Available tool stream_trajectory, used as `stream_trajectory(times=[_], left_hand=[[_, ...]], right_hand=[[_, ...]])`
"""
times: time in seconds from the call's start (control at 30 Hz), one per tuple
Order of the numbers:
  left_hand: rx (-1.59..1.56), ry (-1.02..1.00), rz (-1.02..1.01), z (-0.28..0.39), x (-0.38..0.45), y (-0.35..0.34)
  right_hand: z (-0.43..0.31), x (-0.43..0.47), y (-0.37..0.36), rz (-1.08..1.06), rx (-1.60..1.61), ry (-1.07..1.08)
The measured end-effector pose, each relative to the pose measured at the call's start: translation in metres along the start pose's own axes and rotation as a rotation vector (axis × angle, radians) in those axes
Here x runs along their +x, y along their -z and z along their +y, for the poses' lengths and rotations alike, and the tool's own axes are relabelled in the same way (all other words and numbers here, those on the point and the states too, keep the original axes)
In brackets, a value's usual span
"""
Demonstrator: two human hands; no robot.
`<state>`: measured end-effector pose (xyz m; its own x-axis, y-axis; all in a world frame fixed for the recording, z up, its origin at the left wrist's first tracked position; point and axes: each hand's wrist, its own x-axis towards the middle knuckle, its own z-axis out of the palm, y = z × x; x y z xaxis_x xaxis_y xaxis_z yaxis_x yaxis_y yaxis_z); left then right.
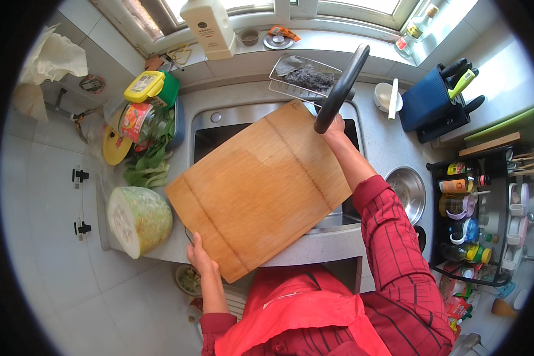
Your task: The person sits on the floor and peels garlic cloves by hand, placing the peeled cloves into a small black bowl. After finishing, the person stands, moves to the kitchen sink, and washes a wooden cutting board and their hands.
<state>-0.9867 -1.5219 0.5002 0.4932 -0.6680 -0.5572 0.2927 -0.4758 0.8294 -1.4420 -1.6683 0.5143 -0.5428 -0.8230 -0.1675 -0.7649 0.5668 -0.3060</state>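
Observation:
A wooden cutting board (253, 187) lies slantwise across the stainless steel sink (267, 111), its near corner out past the counter edge. My left hand (202, 258) grips the board's lower left edge, thumb on top and fingers mostly hidden beneath. Over the far right part of the sink, my right hand (336, 126) is at the board's right edge, close to the base of the black faucet (342, 89). The faucet's spout covers its fingers, so whether they hold the board or the faucet does not show.
Left of the board stand a cut winter melon (140, 221), leafy greens (149, 167) and a green container with a yellow lid (147, 86). A wire rack (305, 78) sits behind the sink. To the right are a steel bowl (407, 193), a knife block (431, 100) and a bottle rack (471, 213).

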Motion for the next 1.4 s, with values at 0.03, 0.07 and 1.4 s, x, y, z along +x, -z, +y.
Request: stream_trajectory(times=[0.03,0.07,1.4], left_hand=[[-0.008,0.004,0.000,0.000,-0.001,0.000],[-0.016,0.008,-0.001,0.000,-0.002,0.000],[-0.004,0.049,-0.009,0.013,-0.018,-0.004]], right_hand=[[0.000,0.000,-0.001,0.005,-0.001,-0.010],[0.000,0.000,-0.001,0.011,-0.003,-0.020],[0.018,-0.129,-0.051,0.199,0.156,0.503]])
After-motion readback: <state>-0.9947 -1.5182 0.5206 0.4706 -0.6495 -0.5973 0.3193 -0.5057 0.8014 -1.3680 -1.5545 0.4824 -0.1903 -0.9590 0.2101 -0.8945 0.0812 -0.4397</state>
